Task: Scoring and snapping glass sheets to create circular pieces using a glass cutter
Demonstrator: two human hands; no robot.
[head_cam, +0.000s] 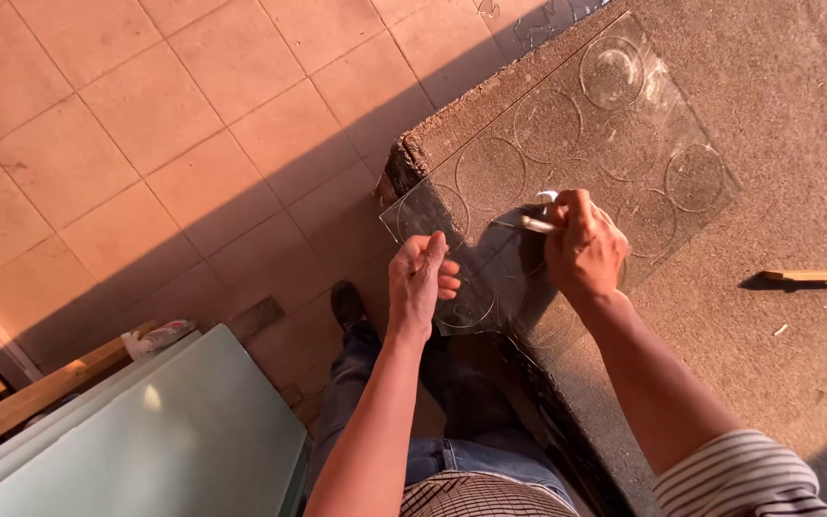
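A clear glass sheet scored with several circles lies on a felt-covered workbench, its near corner jutting past the bench edge. My left hand pinches the overhanging edge of the sheet, thumb on top. My right hand presses on the glass while holding a slim pale glass cutter, its tip pointing left over a scored circle.
A wooden stick lies on the bench at the right. Large pale glass panes lean at the lower left beside a wooden batten. Terracotta floor tiles fill the left. My leg and dark shoe stand below the sheet.
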